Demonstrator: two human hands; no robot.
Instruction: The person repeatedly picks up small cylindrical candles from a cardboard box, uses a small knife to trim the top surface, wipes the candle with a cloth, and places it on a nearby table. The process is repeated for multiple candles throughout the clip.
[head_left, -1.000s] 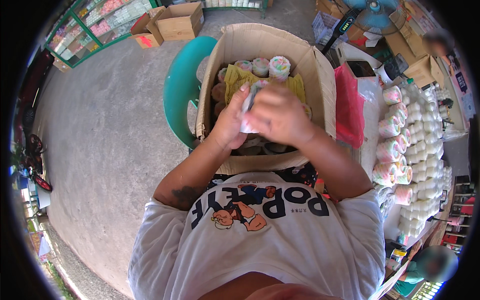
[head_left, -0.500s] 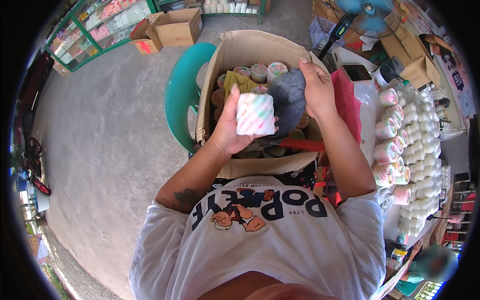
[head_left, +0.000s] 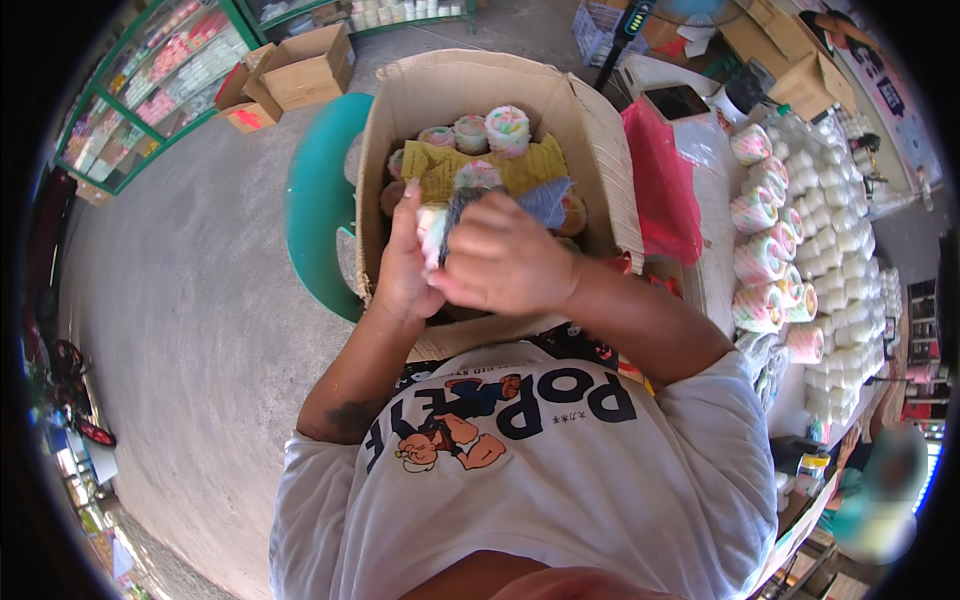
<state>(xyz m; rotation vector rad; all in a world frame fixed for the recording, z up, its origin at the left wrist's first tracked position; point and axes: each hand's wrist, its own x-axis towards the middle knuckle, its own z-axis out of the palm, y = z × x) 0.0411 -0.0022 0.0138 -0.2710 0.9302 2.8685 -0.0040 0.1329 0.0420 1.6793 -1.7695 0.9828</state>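
My left hand grips a pastel striped roll from the left, above the near side of an open cardboard box. My right hand closes over the roll from the right and pinches a grey cloth against it. Most of the roll is hidden between the two hands. Inside the box lie more pastel rolls, a yellow sheet of paper and a blue-grey cloth.
The box rests on a teal plastic chair. A red plastic bag hangs at the box's right side. A white table on the right carries several pastel rolls. Cardboard boxes and green shelves stand on the concrete floor behind.
Half a second ago my right hand was in the box at the grey cloth while my left held the roll up. Now the right hand is back on the roll with the cloth.
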